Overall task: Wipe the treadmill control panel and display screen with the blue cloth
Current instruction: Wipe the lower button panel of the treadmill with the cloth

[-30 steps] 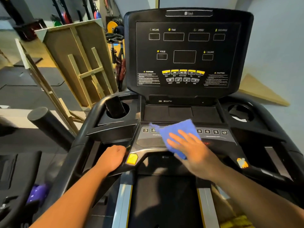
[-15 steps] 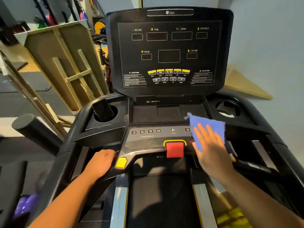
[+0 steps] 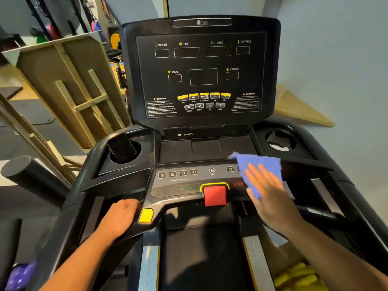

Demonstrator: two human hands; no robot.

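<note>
Your left hand (image 3: 120, 217) curls round the handlebar (image 3: 84, 185) beside the yellow button (image 3: 146, 215). Right of the red stop button (image 3: 214, 195), your right hand (image 3: 270, 198), fingers spread flat, presses the blue cloth (image 3: 255, 164) onto the control panel's (image 3: 189, 181) right end.

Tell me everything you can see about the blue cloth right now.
The blue cloth is a small, soft-looking, fuzzy rag, periwinkle in colour. It lies spread, slightly rumpled, on the right side of the lower control panel, covering the right-hand number buttons, with one corner pointing up-left. The right hand presses it flat with straight fingers; its lower part is hidden beneath the hand.
</note>
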